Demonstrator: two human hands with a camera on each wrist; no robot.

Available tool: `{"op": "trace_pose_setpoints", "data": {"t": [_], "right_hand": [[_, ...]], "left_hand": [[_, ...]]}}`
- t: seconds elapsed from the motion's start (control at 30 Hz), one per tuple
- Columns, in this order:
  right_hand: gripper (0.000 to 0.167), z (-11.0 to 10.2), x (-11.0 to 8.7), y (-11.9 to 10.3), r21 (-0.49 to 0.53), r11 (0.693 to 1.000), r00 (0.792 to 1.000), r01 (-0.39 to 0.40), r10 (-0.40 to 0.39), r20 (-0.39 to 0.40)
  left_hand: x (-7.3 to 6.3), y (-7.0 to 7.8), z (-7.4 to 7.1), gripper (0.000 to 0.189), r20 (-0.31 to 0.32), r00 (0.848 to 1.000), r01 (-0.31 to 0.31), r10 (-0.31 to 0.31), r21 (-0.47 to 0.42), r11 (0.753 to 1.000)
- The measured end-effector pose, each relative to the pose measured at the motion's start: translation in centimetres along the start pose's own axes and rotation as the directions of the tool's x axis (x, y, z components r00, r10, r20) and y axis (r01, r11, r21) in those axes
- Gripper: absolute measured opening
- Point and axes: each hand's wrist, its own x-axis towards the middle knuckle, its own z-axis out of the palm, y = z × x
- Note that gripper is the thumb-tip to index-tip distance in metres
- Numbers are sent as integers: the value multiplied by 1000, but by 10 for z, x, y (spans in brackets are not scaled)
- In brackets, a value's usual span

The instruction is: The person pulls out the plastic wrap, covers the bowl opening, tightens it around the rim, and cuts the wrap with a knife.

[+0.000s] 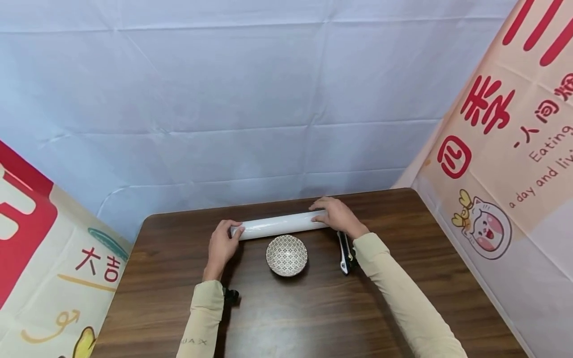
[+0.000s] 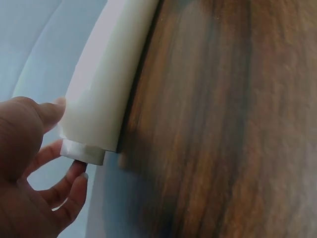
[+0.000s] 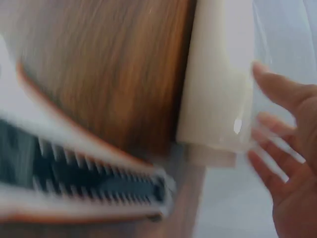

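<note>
Both my beige sleeves [image 1: 412, 298] run off the bottom edge; lettering on the left one only half readable. Black gadget [image 1: 231, 297] at the left cuff, mostly hidden. Wooden tabletop [image 1: 277, 323] gives open room at 6 o'clock from the patterned bowl [image 1: 286, 255]. Utility knife [image 1: 344, 256] at the bowl's 3 o'clock, partly behind my right cuff; blurred and cut off in the right wrist view. Plastic wrap roll [image 1: 279, 226] lies at the bowl's 12 o'clock, near the far table edge, only a strip of wood beyond. My left hand [image 1: 221, 246], bowl's 9–10 o'clock, holds one roll end: thumb on the film, fingers bent at the protruding core [image 2: 81, 151]. My right hand [image 1: 336, 214], 2 o'clock, is half open over the other end, thumb against the film; fingers blurred, can't tell if they grip. Pale backdrop [image 1: 215, 89] behind, side banners [image 1: 515, 164] cut off.
</note>
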Motion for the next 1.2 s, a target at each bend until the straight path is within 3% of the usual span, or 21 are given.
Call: {"op": "trace_pose_setpoints", "data": {"t": [0.1, 0.2, 0.27, 0.33, 0.47, 0.57, 0.67, 0.77, 0.9, 1.03, 1.13, 1.2], "right_hand": [[12, 7, 3, 0, 97, 995, 998, 9, -3, -56], [10, 10, 5, -2, 26, 999, 994, 23, -20, -112], [12, 10, 6, -3, -30, 999, 989, 34, -38, -140], [14, 11, 7, -3, -56, 998, 986, 30, -39, -159], [16, 13, 8, -2, -62, 998, 983, -8, -4, -186], [19, 14, 8, -1, -72, 997, 977, -28, 12, -215], [21, 14, 9, 0, -68, 997, 968, -48, 29, -249], [23, 14, 9, -2, -37, 996, 964, -77, 65, -257], [25, 15, 9, -4, -4, 993, 964, -114, 110, -242], [25, 18, 8, -6, 2, 992, 960, -130, 126, -250], [26, 18, 9, -7, -1, 992, 960, -123, 119, -255], [28, 18, 9, -7, 1, 993, 961, -120, 116, -249]], "left_hand": [[-2, 0, 1, 28, -7, 1000, -23, 23, 50, 998], [-3, 3, 3, 30, -18, 998, -60, 63, 138, 989], [-3, 5, 4, 34, -37, 991, -118, 130, 238, 964], [-2, 8, 6, 41, -61, 974, -182, 217, 356, 917], [0, 16, 10, 56, -112, 916, -268, 386, 546, 794], [3, 22, 12, 65, -126, 877, -295, 465, 622, 726], [6, 28, 13, 68, -118, 856, -304, 503, 673, 675], [9, 32, 11, 62, -118, 857, -290, 501, 694, 660], [10, 33, 9, 46, -130, 865, -272, 484, 689, 671], [10, 36, 10, 51, -137, 858, -272, 494, 695, 665], [10, 40, 13, 59, -116, 854, -272, 507, 731, 626], [8, 45, 14, 57, -76, 863, -279, 499, 752, 598]]}}
